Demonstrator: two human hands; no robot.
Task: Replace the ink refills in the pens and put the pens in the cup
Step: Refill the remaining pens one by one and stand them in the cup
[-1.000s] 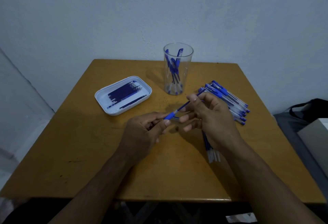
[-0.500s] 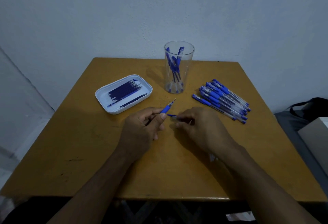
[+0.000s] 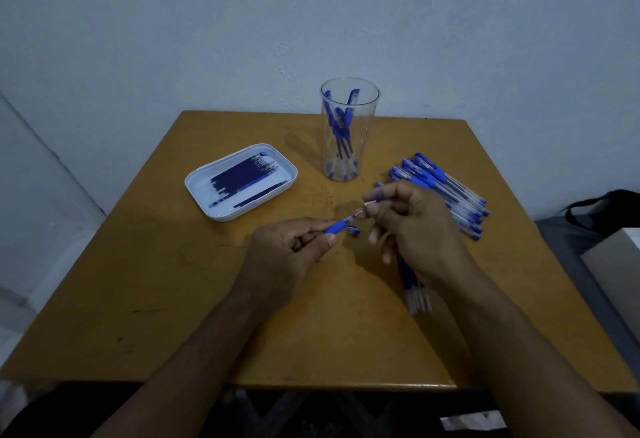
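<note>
A person's left hand [image 3: 294, 250] pinches a blue pen barrel [image 3: 336, 228] between thumb and fingers, its open end aimed up and right. The right hand [image 3: 412, 226] pinches a thin refill [image 3: 360, 210] whose lower end sits at the barrel's mouth. Just under the two sets of fingertips, a small blue pen part [image 3: 353, 230] lies on the wooden table [image 3: 173, 281]. Beyond the right fingers stands a clear cup [image 3: 349, 132] holding pens. A pile of pens [image 3: 446, 191] lies behind the right knuckles. A white tray of refills [image 3: 241, 181] sits beyond the left fingers.
</note>
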